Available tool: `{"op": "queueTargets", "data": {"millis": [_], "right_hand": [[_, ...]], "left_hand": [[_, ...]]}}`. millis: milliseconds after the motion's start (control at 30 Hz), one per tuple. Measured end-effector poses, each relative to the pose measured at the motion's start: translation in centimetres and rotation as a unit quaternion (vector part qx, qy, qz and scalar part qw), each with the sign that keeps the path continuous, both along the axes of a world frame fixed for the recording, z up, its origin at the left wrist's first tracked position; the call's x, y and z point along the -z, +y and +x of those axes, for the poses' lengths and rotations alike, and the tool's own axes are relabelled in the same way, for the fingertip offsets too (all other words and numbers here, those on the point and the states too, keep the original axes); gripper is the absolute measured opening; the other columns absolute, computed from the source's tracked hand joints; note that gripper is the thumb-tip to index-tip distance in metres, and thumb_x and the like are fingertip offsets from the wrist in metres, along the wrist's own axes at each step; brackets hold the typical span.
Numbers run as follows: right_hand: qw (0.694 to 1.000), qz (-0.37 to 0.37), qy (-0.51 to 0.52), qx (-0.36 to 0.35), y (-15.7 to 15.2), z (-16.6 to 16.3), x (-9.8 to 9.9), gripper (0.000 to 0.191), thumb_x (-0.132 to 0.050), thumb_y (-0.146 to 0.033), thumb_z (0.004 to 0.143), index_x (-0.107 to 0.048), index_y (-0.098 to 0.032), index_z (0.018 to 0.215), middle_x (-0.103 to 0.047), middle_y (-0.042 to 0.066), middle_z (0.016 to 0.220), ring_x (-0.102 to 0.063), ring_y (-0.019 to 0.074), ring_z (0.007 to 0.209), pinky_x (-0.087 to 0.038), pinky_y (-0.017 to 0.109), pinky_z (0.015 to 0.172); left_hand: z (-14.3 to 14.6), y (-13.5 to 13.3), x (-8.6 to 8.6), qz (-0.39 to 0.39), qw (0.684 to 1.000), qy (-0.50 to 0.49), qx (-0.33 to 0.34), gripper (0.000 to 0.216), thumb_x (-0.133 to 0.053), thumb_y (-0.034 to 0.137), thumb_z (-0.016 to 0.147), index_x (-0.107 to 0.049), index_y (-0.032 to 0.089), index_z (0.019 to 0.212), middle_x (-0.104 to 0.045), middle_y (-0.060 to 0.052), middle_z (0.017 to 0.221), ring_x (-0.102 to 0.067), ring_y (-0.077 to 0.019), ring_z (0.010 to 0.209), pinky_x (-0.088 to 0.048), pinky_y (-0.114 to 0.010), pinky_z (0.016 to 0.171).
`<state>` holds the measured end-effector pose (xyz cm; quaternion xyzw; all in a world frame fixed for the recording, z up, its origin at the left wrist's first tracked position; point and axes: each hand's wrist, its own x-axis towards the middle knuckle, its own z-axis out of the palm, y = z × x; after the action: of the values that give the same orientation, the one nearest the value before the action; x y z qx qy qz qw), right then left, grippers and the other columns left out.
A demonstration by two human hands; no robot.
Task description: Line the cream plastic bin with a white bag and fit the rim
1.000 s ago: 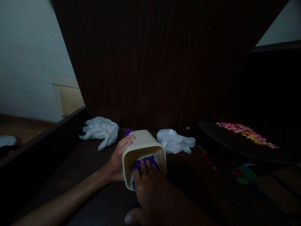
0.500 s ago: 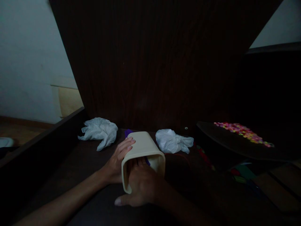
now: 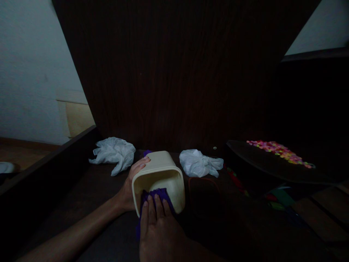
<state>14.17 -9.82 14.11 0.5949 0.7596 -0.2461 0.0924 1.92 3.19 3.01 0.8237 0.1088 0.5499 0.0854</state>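
A cream plastic container (image 3: 160,160) lies tilted on its side with its open mouth toward me. My left hand (image 3: 131,185) is closed around its left side, fingertips on the top face. At the mouth, my right hand (image 3: 159,222) presses a purple cloth (image 3: 155,193) against the lower inner wall, fingers stretched over the fabric. Part of the cloth hangs out below the rim at the left. Behind the container, a bit of purple material (image 3: 147,153) shows.
White plastic bags lie to the left (image 3: 116,154) and right (image 3: 200,162) of the container. A dark panel (image 3: 169,80) rises behind. At right are a dark rounded board (image 3: 253,160) with a colourful beaded item (image 3: 278,152), and a reddish-rimmed dark object (image 3: 204,196).
My right hand has drawn back from deep inside the container to its mouth, bringing the purple cloth into view. The container has shifted slightly left, its mouth turned more toward me.
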Motion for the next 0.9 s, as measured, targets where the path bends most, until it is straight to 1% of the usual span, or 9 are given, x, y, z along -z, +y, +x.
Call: {"op": "queueTargets", "data": {"millis": [167,233,333,433,533,600,733,833,900], "right_hand": [[0.998,0.026,-0.033,0.044,0.4,0.8,1.0,0.054,-0.044,-0.015,0.100,-0.043,0.003,0.151,-0.033,0.030,0.155,-0.036,0.0458,0.144,-0.033,0.069,0.116],[0.998,0.027,-0.064,0.005,1.0,1.6,1.4,0.073,-0.059,-0.033,0.097,-0.035,0.008,0.153,-0.027,0.035,0.157,-0.031,0.0485,0.147,-0.027,0.069,0.119],[0.992,0.039,-0.074,-0.093,2.4,3.0,1.6,0.119,-0.078,-0.058,0.077,-0.021,0.012,0.156,-0.017,0.038,0.160,-0.020,0.0522,0.150,-0.020,0.065,0.123],[0.987,0.073,-0.050,-0.135,4.0,4.0,1.6,0.130,-0.078,-0.068,0.069,-0.022,0.010,0.157,-0.020,0.038,0.161,-0.024,0.0514,0.150,-0.023,0.063,0.122],[0.985,0.032,-0.060,-0.160,5.1,4.1,1.5,0.115,-0.078,-0.069,0.069,-0.043,0.006,0.150,-0.043,0.035,0.152,-0.047,0.0464,0.140,-0.037,0.055,0.117],[0.983,0.009,-0.061,-0.172,5.3,4.0,1.5,0.107,-0.078,-0.069,0.071,-0.052,0.003,0.145,-0.052,0.032,0.147,-0.052,0.0434,0.137,-0.040,0.052,0.116],[0.980,0.085,0.000,-0.182,4.5,3.7,1.7,0.115,-0.078,-0.062,0.075,-0.031,0.004,0.156,-0.033,0.032,0.160,-0.033,0.0452,0.149,-0.028,0.057,0.122],[0.983,0.123,-0.009,-0.135,3.1,3.1,2.3,0.074,-0.056,-0.036,0.097,-0.034,0.002,0.156,-0.036,0.027,0.159,-0.034,0.0400,0.150,-0.032,0.056,0.122],[0.990,0.108,-0.046,-0.080,2.1,2.6,3.1,0.055,-0.038,-0.019,0.102,-0.042,-0.001,0.154,-0.040,0.023,0.158,-0.037,0.0365,0.149,-0.035,0.053,0.121]], "left_hand": [[0.2,-0.4,-0.5,0.007,1.000,0.024,-0.002,0.096,-0.079,0.046,0.083,-0.024,0.027,0.160,-0.047,-0.022,0.149,-0.049,-0.0427,0.139,-0.045,-0.070,0.110],[0.3,-0.6,-0.7,0.017,0.999,0.029,0.001,0.095,-0.078,0.042,0.084,-0.024,0.024,0.160,-0.048,-0.023,0.149,-0.048,-0.0428,0.141,-0.044,-0.070,0.111],[0.4,-0.9,-1.0,0.030,0.999,0.036,-0.002,0.090,-0.074,0.037,0.088,-0.023,0.023,0.161,-0.049,-0.024,0.148,-0.046,-0.0414,0.143,-0.043,-0.069,0.112],[0.6,-1.2,-1.2,0.034,0.998,0.045,-0.008,0.098,-0.079,0.040,0.084,-0.020,0.024,0.161,-0.051,-0.023,0.148,-0.046,-0.0418,0.143,-0.043,-0.069,0.113],[0.7,-1.3,-1.4,0.051,0.997,0.059,0.005,0.104,-0.082,0.044,0.081,-0.019,0.022,0.161,-0.050,-0.024,0.148,-0.045,-0.0426,0.144,-0.041,-0.070,0.114],[0.7,-1.3,-1.4,0.059,0.996,0.063,0.011,0.102,-0.080,0.044,0.083,-0.019,0.021,0.161,-0.049,-0.025,0.148,-0.044,-0.0429,0.144,-0.040,-0.070,0.115],[0.6,-1.3,-1.2,0.046,0.997,0.062,0.001,0.105,-0.081,0.047,0.081,-0.018,0.025,0.162,-0.051,-0.023,0.148,-0.046,-0.0427,0.143,-0.041,-0.070,0.114],[0.4,-1.3,-1.2,0.046,0.997,0.062,0.000,0.101,-0.080,0.042,0.083,-0.019,0.025,0.162,-0.051,-0.024,0.148,-0.047,-0.0422,0.143,-0.042,-0.069,0.114],[0.4,-1.3,-1.2,0.046,0.997,0.057,-0.002,0.096,-0.077,0.038,0.085,-0.020,0.022,0.161,-0.050,-0.025,0.148,-0.047,-0.0424,0.142,-0.043,-0.069,0.113]]}}
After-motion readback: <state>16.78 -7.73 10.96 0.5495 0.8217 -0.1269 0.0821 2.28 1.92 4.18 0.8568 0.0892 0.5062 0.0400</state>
